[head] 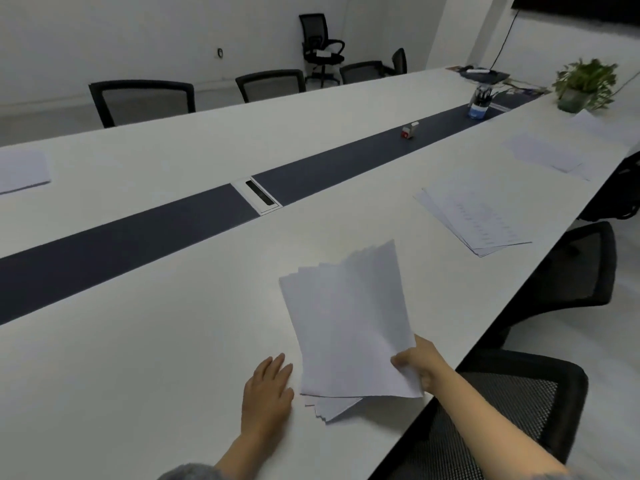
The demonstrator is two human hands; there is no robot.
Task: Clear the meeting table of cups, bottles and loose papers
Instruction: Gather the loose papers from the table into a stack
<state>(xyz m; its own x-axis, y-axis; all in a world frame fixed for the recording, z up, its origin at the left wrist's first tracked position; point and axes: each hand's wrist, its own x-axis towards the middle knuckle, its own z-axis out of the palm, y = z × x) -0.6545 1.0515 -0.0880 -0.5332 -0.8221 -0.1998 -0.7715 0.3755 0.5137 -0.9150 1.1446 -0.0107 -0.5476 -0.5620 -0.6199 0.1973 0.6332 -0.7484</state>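
**Square the sheaf before carrying it off**

The sheaf (pixel 349 327) stands low and centre in the frame, close to the near edge of the worktop (pixel 156 341). Its top is fanned and several corners poke out underneath. As I judge it, the sound move is to tap its bottom edge on the worktop until the sheets line up, steadying the side with the free hand. Held by one corner, a fanned bundle is likely to shed pages. More papers wait: a stack (pixel 478 213) at middle right, another (pixel 543 154) at upper right, and one (pixel 22 171) at the left edge.

The right grip (pixel 420 365) pinches the sheaf's lower right corner, thumb on the front and fingers behind. The left grip (pixel 266 386) lies flat on the worktop with fingers straight, just beside the sheaf's left edge and holding nothing. Whether it touches the paper, I cannot tell.
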